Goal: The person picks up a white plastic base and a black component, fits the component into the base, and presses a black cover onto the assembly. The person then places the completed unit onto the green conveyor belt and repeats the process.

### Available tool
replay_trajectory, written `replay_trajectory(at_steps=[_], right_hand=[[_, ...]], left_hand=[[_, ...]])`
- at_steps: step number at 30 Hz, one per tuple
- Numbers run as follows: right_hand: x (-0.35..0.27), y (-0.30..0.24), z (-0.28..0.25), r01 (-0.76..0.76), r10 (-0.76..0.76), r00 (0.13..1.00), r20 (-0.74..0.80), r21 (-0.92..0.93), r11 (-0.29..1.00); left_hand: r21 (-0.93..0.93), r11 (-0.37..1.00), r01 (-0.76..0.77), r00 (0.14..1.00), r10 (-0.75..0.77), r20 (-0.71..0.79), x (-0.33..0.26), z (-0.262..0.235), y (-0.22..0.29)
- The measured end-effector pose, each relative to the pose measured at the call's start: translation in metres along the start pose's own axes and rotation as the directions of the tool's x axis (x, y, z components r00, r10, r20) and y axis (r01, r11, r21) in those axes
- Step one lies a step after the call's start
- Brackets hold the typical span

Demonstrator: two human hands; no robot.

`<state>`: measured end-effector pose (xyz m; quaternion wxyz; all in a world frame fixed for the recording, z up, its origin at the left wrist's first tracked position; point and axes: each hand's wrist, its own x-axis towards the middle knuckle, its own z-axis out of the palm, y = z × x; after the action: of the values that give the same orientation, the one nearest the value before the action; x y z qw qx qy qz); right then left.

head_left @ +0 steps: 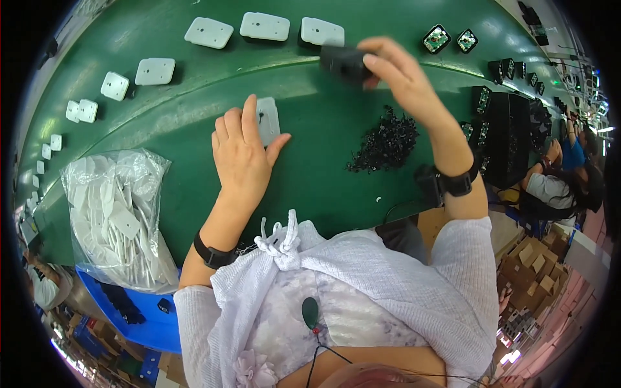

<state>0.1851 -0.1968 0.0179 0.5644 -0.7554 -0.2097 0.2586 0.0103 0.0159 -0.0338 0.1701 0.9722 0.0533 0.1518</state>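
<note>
My right hand grips a black plastic housing by its right end, with thumb and fingers closed round it. The housing is raised over the far part of the green table, close to a row of white-covered units. My left hand lies palm down with its fingers stretched out and the thumb apart. Between its index finger and thumb is a white plastic cover plate with small holes; the hand partly hides its left side. A heap of small black parts lies to the right, below my right hand.
Pale rectangular units stand in a curved line along the far and left side. A clear bag of white plates rests at left, above a blue bin. Black housings with green circuit boards and a black box are at right.
</note>
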Motion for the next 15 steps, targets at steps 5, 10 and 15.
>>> replay_trajectory(at_steps=[5,10,15], right_hand=[[-0.024,0.019,-0.001,-0.016,-0.065,0.993,-0.104,-0.633,0.774],[-0.032,-0.013,0.030,0.484,-0.575,0.787,0.225,-0.803,0.348],[-0.017,0.003,0.050,0.662,-0.494,0.685,0.536,-0.741,0.114]], left_hand=[[-0.126,0.990,-0.058,0.998,0.058,0.002,-0.002,-0.004,-0.005],[-0.216,0.966,-0.139,0.990,0.143,0.003,-0.012,-0.007,-0.010],[-0.219,0.963,-0.159,0.987,0.155,-0.033,-0.017,-0.008,-0.010]])
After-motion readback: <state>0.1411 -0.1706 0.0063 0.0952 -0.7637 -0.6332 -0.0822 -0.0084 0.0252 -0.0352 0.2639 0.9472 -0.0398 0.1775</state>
